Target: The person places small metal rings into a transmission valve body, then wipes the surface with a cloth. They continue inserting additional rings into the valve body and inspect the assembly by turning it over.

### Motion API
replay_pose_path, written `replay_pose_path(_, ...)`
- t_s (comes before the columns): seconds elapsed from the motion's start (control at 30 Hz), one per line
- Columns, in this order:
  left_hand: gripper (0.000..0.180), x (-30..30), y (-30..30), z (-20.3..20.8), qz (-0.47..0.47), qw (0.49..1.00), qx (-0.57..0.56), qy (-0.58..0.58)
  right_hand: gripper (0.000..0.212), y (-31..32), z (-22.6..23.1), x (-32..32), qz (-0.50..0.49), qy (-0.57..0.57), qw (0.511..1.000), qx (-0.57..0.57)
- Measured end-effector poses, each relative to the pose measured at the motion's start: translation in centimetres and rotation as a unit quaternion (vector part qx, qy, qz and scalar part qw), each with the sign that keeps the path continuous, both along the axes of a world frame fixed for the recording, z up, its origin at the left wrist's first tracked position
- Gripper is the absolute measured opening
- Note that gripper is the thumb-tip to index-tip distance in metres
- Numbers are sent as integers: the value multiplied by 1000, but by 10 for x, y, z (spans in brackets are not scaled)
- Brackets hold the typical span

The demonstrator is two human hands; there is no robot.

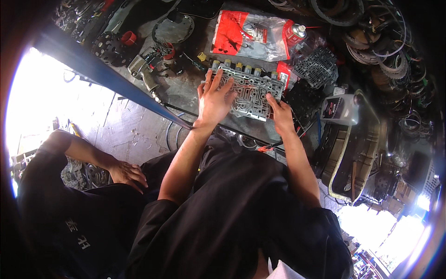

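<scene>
Head view: the channelled metal block (254,95) lies between the person's two hands, over the bench (182,90), its grooved face up. The left hand (214,101) is spread rather than curled, its parted fingers laid over the block's left end, gripping nothing in a closed hold. The right hand (282,116) sets its thumb on the face near the right end; its other fingers are mostly hidden by the edge, so whether they close underneath I cannot tell.

To steady the block well, pressure is best shared evenly between both ends, with the left fingertips on solid ribs and not in the grooves. The yellow-topped cylinders (238,67) line the far edge, just beyond the left fingertips, and probably deserve no sideways push. Any turn should be slow and level, since loose small parts could slip from the channels. The plastic bag (251,35) lies farther out past the fingers, and a second grooved block (317,66) sits beyond the right fingers, so a swing that way wants care.
</scene>
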State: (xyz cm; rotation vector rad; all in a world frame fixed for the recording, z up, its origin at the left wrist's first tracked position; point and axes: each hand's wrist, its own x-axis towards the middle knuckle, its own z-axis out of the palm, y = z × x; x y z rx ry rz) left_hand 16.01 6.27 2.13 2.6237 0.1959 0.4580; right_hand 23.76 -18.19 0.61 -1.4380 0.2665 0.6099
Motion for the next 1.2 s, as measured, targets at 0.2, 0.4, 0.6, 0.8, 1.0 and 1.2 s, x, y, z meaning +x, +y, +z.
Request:
replay_pose_path(0.2, 47, 1, 0, -3, -1, 1000, -15, -12, 50, -6, 2, -1, -5, 59, 998, -3)
replay_pose_path(0.4, 47, 1, 0, -4, -2, 1000, -18, -4, 45, -5, -2, -1, -16, 46, 998, 32)
replay_pose_path(0.6, 48, 1, 0, -3, -7, 1000, -17, -18, 33, -6, -4, 0, -21, 33, 996, 75)
replay_pose_path(0.8, 48, 0, 0, -3, -6, 1000, -18, -16, 34, -6, -12, 1, -20, -8, 997, 73)
replay_pose_path(1.0, 49, 1, 0, -3, -3, 1000, -17, -3, 37, -5, -18, 2, -30, 6, 997, 73)
replay_pose_path(1.2, 48, 2, 0, -6, -8, 1000, -22, -16, 36, -2, -25, -2, -75, -25, 994, 80)
